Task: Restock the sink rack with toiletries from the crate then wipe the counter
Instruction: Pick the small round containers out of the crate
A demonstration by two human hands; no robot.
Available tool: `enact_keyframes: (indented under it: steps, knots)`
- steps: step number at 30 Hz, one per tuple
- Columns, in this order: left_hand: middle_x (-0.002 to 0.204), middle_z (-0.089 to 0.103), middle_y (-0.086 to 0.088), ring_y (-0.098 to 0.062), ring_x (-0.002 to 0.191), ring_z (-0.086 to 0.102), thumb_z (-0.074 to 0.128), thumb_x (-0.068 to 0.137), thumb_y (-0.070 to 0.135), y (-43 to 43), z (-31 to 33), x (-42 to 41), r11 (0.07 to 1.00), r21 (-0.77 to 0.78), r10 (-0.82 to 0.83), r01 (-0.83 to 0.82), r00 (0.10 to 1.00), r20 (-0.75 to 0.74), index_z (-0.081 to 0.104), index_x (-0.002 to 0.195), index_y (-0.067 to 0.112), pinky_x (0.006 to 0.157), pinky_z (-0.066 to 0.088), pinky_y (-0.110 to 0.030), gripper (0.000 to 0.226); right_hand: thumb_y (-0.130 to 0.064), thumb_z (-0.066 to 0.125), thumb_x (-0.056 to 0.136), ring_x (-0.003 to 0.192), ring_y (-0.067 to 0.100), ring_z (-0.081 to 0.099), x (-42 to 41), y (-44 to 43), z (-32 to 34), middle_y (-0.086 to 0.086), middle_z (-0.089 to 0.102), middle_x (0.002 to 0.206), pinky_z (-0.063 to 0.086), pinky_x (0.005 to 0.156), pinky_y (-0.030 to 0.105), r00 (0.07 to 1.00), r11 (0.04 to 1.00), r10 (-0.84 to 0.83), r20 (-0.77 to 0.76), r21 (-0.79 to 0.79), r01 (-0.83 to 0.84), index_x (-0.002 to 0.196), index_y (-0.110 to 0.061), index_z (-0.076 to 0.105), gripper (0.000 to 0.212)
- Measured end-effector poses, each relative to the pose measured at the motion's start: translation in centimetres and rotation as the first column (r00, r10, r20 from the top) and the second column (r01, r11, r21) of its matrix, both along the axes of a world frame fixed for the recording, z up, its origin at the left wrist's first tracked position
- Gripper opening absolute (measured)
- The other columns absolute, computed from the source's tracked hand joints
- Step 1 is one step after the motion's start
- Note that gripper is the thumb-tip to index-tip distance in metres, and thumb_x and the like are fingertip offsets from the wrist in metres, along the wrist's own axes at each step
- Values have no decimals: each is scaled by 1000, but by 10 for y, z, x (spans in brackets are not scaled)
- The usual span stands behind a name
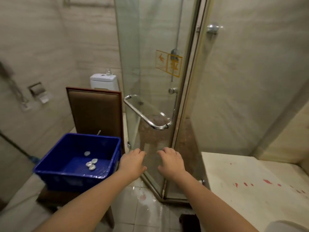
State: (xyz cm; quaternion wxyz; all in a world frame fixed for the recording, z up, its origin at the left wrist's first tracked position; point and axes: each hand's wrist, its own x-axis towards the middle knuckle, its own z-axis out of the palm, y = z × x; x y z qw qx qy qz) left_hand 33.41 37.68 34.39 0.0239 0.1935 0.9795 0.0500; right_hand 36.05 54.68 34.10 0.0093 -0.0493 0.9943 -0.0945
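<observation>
A blue plastic crate sits on the seat of a brown chair at the lower left. Several small wrapped white toiletries lie on its floor. The pale counter at the right carries red smears. My left hand and my right hand are stretched forward side by side, palms down, fingers loosely bent, holding nothing. The left hand hovers just right of the crate's rim. No sink rack is in view.
A glass shower enclosure with a chrome handle stands straight ahead. A white toilet tank is behind the chair. The tiled floor below my arms looks wet. A dark object lies by the counter's base.
</observation>
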Motion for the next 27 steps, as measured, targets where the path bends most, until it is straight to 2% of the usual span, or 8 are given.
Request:
enact_keyframes:
  steps: [9,15,19,27]
  knots:
    - [123,52,4,-18,111,53,64,85,48,-50,-12,33,974,-32,228,-226,973,46,47,133,30,86,49,-35,54,-25,57,83,124,21,44,-3,-50,-9,-1,50,127,35,105,36,982,982,185,29,-49,-184,134,-25,50,52]
    - [129,51,1,-19,114,53,63,87,47,-90,-14,35,946,-68,321,-318,947,30,45,136,28,86,47,-35,56,-28,56,84,125,20,44,-18,-96,-9,-2,51,129,36,106,36,959,956,283,22,-82,-280,135,-25,50,51]
    - [133,49,2,-19,119,51,61,89,47,-127,-17,28,935,-86,349,-345,936,48,44,138,27,88,48,-36,55,-27,56,84,122,20,45,-33,-131,-13,-2,51,125,37,103,36,956,952,294,20,-93,-291,127,-24,53,42]
    - [131,49,4,-19,117,51,59,89,49,-221,-33,-2,932,-102,356,-349,932,67,42,138,30,86,48,-36,55,-30,58,88,126,21,44,-67,-214,-35,-1,49,134,37,104,35,956,956,282,77,-112,-273,140,-24,44,54]
